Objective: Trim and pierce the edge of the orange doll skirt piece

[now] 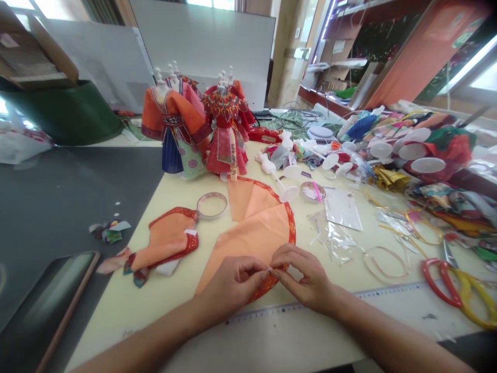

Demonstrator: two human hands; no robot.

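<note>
An orange fan-shaped skirt piece (pixel 256 223) with a red patterned border lies flat on the pale yellow table (pixel 174 305). My left hand (pixel 233 282) and my right hand (pixel 305 274) meet at its near red edge. Both pinch the border between thumb and fingertips, with something tiny and white between them that I cannot make out. A small orange robe (pixel 165 246) with red trim lies to the left of the skirt piece.
Dressed doll mannequins (pixel 202 124) stand at the back. A round tape ring (pixel 212 204) and white doll stands (pixel 279 181) lie beyond the skirt. Red and yellow scissors (pixel 460 290) lie at right amid fabric clutter. A phone (pixel 50 300) rests at left, a ruler (pixel 272 311) along the near edge.
</note>
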